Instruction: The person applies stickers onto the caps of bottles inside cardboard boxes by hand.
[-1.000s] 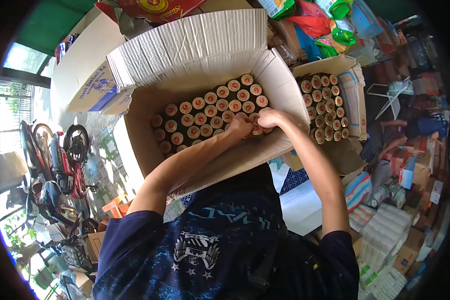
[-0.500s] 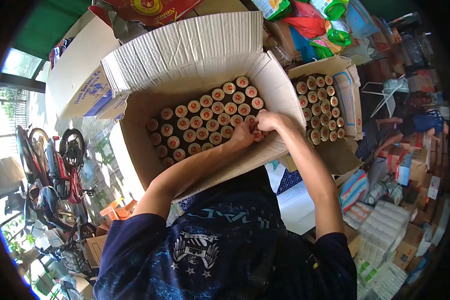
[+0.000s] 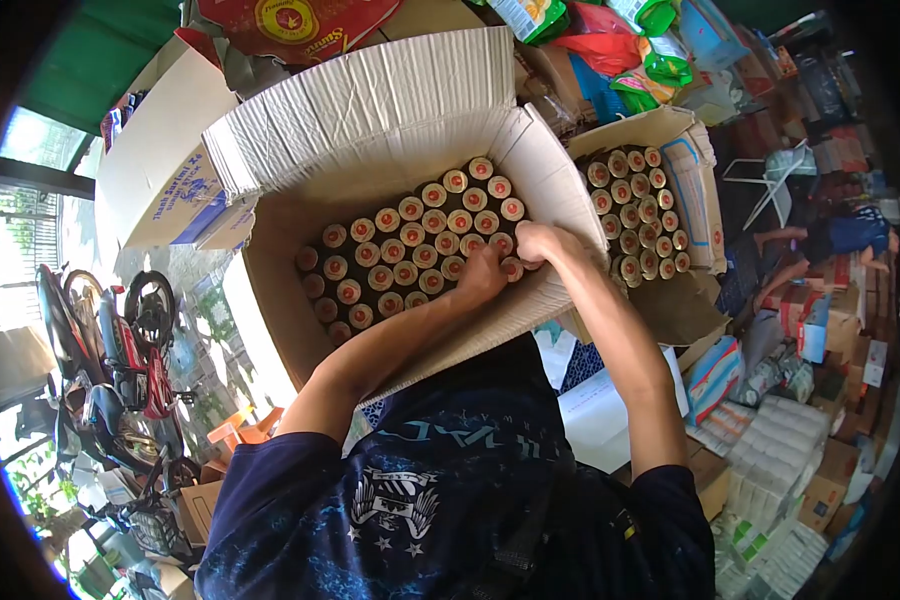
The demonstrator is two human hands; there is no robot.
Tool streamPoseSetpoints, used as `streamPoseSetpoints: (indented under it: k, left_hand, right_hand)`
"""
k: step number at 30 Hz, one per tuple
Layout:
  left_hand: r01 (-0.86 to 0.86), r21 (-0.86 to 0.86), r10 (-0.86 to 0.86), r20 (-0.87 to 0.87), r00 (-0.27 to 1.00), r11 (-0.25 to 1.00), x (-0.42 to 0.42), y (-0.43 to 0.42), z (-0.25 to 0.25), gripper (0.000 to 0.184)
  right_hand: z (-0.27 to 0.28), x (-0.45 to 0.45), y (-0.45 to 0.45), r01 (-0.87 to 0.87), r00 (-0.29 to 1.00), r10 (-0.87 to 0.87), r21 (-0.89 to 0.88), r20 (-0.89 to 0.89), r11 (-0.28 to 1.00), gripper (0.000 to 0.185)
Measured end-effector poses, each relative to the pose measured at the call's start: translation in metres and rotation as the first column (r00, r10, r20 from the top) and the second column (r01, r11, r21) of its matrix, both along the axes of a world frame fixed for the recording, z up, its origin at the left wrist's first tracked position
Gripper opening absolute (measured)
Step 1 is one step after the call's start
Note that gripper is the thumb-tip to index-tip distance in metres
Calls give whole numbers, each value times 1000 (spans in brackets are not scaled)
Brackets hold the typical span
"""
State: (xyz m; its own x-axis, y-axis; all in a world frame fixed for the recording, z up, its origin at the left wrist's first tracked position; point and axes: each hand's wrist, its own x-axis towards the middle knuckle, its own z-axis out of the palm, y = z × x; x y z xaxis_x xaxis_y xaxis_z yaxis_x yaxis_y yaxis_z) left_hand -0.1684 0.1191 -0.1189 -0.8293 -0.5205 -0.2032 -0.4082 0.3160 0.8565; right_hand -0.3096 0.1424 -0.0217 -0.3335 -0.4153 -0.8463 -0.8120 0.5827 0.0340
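Observation:
Rows of round cans (image 3: 434,222) with pale gold tops and red centres stand upright in a large open cardboard box (image 3: 305,200). My left hand (image 3: 482,274) reaches into the box's right part, its fingers curled down against a can (image 3: 511,268) by the near wall. Close beside it, my right hand (image 3: 543,243) bends over the right wall, with its fingers closed around the top of a neighbouring can (image 3: 532,264). The hands almost meet. Fingertips of both are partly hidden among the cans.
A smaller open box (image 3: 692,185) of similar cans stands to the right. Behind are a white carton (image 3: 160,150) and colourful packets (image 3: 660,60). A red motorbike (image 3: 120,370) is at left, stacked goods (image 3: 780,450) at right, with another person (image 3: 835,245) beyond.
The view has shifted slightly. Both hands stay at the same right part of the box, their fingers moving only a little among the cans.

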Motion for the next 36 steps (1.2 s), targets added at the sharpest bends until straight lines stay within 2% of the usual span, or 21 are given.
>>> streamPoseSetpoints:
  k: [2,5,8,11,14,15,18,21,24,27,28,29,32,33,34,36]
  left_hand:
    - [-6,2,6,17,1000,1000,0,2,0,26]
    - [-17,-27,19,68,998,999,2,3,0,26]
    - [-30,-72,39,138,990,997,5,8,12,25]
    - [-24,-83,34,130,991,996,7,6,11,24]
    - [-16,-87,28,138,990,996,9,4,12,23]
    - [-13,-75,24,148,989,997,10,4,12,23]
    - [0,-99,14,140,990,995,11,4,11,22]
    - [-12,-164,31,110,993,986,14,10,10,23]
    - [-42,-213,64,99,993,976,15,13,9,24]
    - [-39,-176,63,134,989,984,16,10,10,24]
    - [-28,-151,50,146,988,988,15,6,11,24]
    - [-64,-193,81,83,993,979,17,5,5,27]
    - [-29,-125,32,23,999,992,23,-3,18,31]
    - [32,-125,-17,115,993,992,20,-6,11,31]
    - [75,-112,-72,36,997,991,17,-12,13,28]
    - [166,-89,-175,-112,978,982,14,-21,29,24]
  right_hand:
    - [-48,-18,11,13,1000,-15,-85,-24,996,28]
    - [-35,-12,4,-13,1000,13,-1,-23,1000,29]
    - [-6,3,-2,-165,986,165,46,1,985,35]
    - [-26,-4,3,-51,998,51,31,-20,998,66]
    - [-27,-5,11,-98,994,97,-39,-43,994,65]
    - [-22,-6,6,-82,997,82,53,10,995,57]
    - [-5,-5,6,-107,993,97,156,67,982,49]
    - [-23,-11,10,-57,998,52,185,29,981,43]
    - [-30,-14,12,7,999,-12,140,31,990,43]
    - [-21,-8,8,-52,999,51,93,7,994,42]
    - [9,2,5,-5,999,4,51,34,999,40]
    - [8,4,5,-11,1000,11,14,22,1000,37]
    - [15,10,-2,-84,995,91,-178,31,980,24]
    - [19,13,4,-13,997,42,-382,69,924,25]
    - [24,18,12,60,993,8,-565,117,823,28]
    - [82,38,32,232,952,53,-826,301,513,26]
